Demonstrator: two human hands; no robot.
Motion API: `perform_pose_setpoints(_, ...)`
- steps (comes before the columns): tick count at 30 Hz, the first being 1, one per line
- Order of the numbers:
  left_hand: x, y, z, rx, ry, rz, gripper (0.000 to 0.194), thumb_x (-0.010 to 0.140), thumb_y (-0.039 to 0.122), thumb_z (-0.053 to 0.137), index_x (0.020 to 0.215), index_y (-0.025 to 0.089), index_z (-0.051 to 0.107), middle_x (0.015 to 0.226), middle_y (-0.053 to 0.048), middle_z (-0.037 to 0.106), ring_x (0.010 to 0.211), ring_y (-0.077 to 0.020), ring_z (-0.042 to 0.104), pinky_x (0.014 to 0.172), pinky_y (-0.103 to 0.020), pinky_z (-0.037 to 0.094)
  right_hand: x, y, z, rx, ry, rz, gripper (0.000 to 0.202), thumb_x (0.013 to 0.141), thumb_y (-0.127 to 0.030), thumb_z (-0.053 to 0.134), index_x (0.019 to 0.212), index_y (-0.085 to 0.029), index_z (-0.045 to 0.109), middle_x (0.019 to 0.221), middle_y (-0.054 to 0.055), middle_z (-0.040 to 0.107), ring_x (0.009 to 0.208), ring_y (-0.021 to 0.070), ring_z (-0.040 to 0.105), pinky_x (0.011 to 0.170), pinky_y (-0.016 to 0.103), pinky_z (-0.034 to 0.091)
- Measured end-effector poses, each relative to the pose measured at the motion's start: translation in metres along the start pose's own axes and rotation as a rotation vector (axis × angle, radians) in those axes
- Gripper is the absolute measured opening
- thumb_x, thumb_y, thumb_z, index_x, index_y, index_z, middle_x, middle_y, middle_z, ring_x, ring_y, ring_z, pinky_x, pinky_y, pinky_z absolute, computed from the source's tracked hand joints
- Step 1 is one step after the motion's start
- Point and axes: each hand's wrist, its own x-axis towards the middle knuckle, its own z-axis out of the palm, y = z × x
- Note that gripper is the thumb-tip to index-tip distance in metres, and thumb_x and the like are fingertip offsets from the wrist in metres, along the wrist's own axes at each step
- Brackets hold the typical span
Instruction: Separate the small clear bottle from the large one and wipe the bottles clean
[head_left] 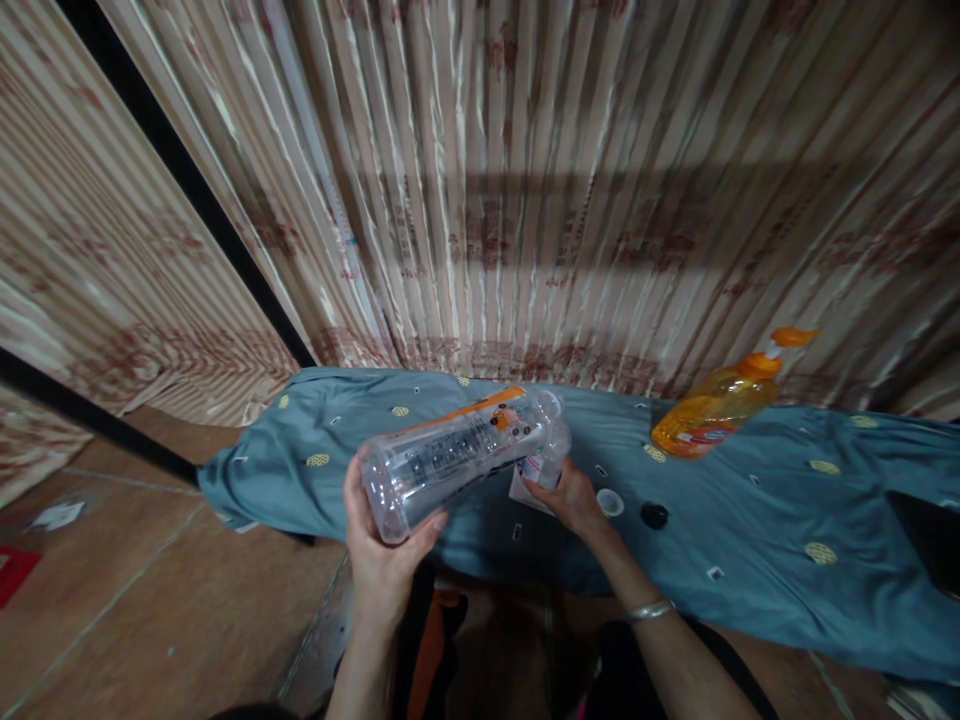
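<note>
My left hand [379, 560] is wrapped round the base of a large clear plastic bottle [450, 465] with an orange strip and printed marks. The bottle lies tilted across the view, its far end up and to the right. Closed round a small clear plastic bottle [552, 458] with a printed label is my right hand [570, 497]. The small bottle is right at the far end of the large one; whether they touch I cannot tell. Just right of that hand, a round whitish lid [610, 503] and a black cap [655, 515] lie on the cloth.
Blue-green patterned cloth [757, 500] covers the narrow table. An orange pump bottle [716, 405] stands toward the back right. A dark flat object [926, 540] lies at the right edge. Behind hangs a striped curtain [510, 200], with black poles [202, 210] on the left.
</note>
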Motion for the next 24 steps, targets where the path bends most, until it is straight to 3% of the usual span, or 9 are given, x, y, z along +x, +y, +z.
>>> perform_pose_setpoints(6,-0.001,-0.001,0.001,0.001,-0.053,0.027,0.109,0.054,0.037,0.100,0.149,0.021,0.050,0.152,-0.019,0.058,0.138,-0.0378,0.060,0.109,-0.044,0.053,0.000,0.003,0.002,-0.006,0.021,-0.007,0.049,0.075,-0.042,0.078,0.116,-0.019,0.066,0.100,0.017,0.081,0.095,0.0370,0.079,0.083,0.048,0.063)
perform_pose_setpoints(24,0.004,-0.010,-0.009,0.003,-0.085,0.021,0.108,0.054,0.033,0.100,0.149,0.024,0.050,0.153,-0.018,0.057,0.138,-0.0391,0.060,0.111,-0.047,0.051,0.002,0.015,0.010,-0.026,0.068,-0.074,0.047,0.076,-0.047,0.074,0.114,-0.021,0.067,0.094,0.015,0.082,0.088,0.0366,0.079,0.077,0.048,0.064)
